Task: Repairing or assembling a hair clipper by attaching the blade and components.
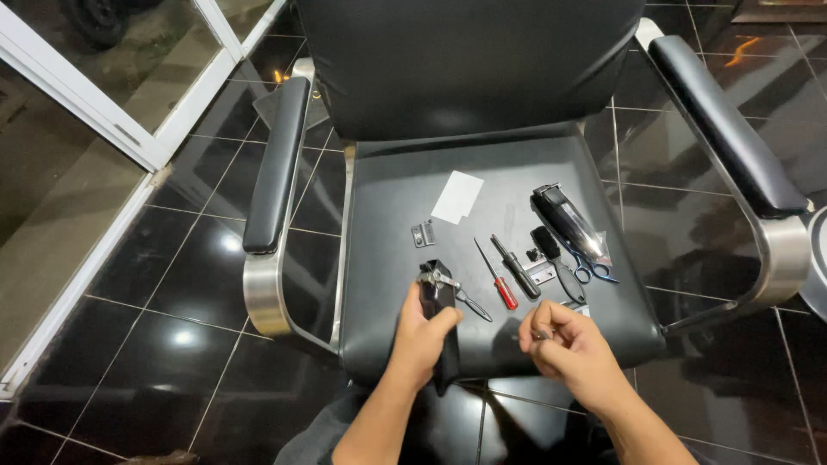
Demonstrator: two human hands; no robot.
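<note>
Clipper (438, 297) in left hand (422, 336)

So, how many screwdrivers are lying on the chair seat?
2. A red-handled screwdriver lies in the middle of the seat, and a black-handled screwdriver lies just right of it, near the scissors. Another may be hidden under the hands.

A person's left hand (422, 331) gripped a black hair clipper (440, 297) over a black chair seat (388, 207). The right hand (568, 344) pinched something small. Screwdrivers (504, 280), scissors (590, 267) and another clipper (564, 215) lay nearby.
</note>
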